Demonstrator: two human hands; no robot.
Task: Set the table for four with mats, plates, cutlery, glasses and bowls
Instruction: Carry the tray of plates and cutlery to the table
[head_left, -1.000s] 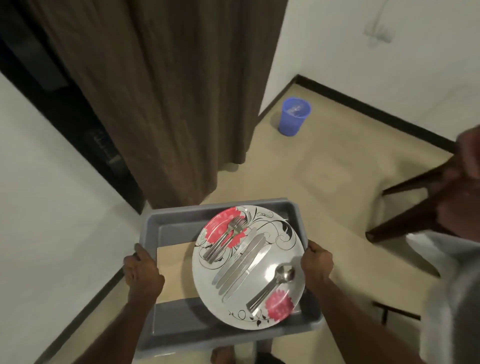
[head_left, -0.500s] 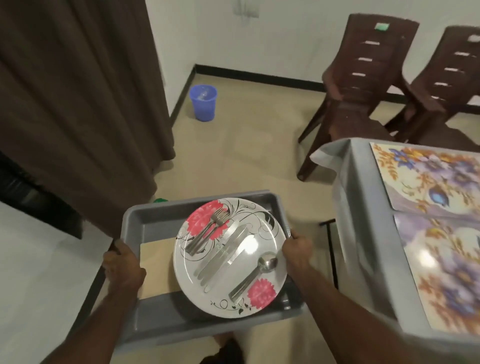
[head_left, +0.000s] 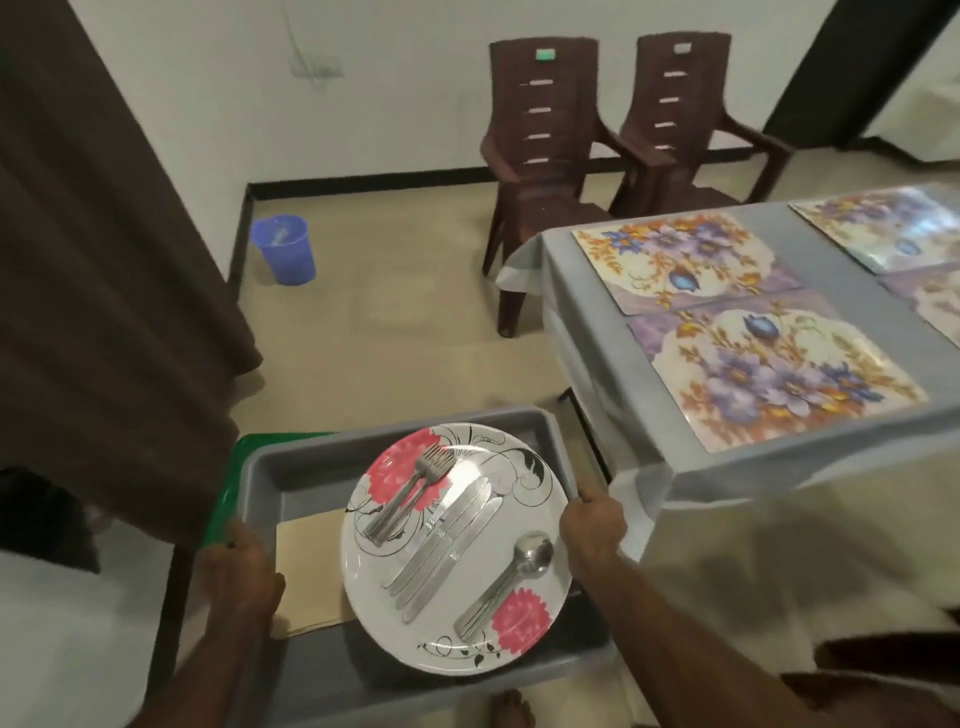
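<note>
Head view, table (head_left: 597, 332), floral mats (head_left: 779, 379), chairs (head_left: 540, 150)

The tub (head_left: 291, 467) I carry looks like matt grey plastic, with a flat sheet of brown card (head_left: 306, 571) lying inside. The plate (head_left: 467, 623) is glossy, smooth and white, catching the light. Forks (head_left: 410, 493), knives (head_left: 447, 545) and spoons (head_left: 511, 577) are polished metal. A smooth grey cloth (head_left: 597, 291) covers the desk, its floral mats (head_left: 779, 384) shiny. The chairs (head_left: 540, 140) look like moulded brown plastic.

Both hands gripping grey tray (head_left: 291, 467), cutlery-laden plate (head_left: 524, 519), floral mats (head_left: 779, 374) on table (head_left: 587, 291)
</note>
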